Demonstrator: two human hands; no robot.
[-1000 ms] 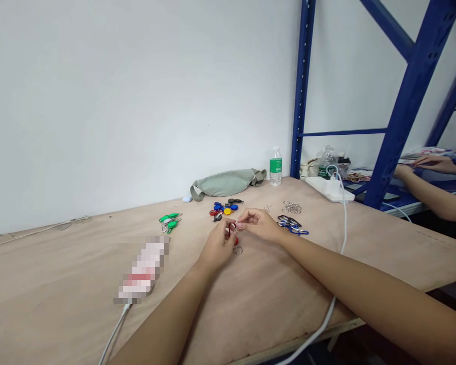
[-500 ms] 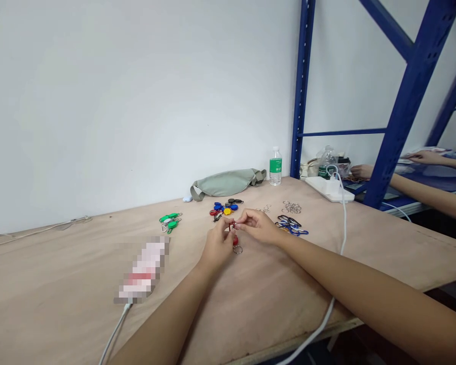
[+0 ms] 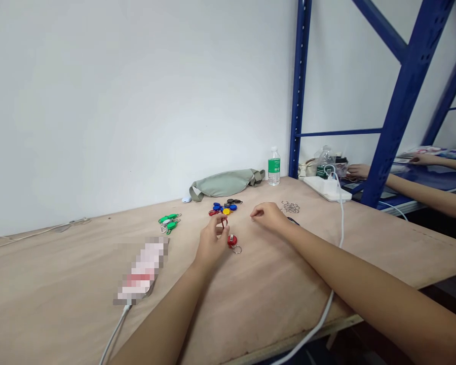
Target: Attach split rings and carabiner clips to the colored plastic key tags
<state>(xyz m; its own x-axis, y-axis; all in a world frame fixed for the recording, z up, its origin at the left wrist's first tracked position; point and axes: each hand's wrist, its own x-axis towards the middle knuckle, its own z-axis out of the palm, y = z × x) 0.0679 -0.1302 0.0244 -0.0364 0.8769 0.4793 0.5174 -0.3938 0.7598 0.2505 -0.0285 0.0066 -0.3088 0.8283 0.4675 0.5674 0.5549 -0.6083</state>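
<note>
Pinching the red clip [image 3: 223, 223], the left hand [image 3: 213, 239] apparently now supports it alone, the right hand [image 3: 269, 217] having drawn away rightward, fingertips close together, contents indiscernible, while the red reel [image 3: 232, 240] and metal ring [image 3: 240, 249] lie just right of the left hand on the counter [image 3: 289, 284].

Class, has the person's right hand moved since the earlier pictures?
Yes. Judged against the water bottle, the right hand has moved rightward, away from the left hand.
</note>
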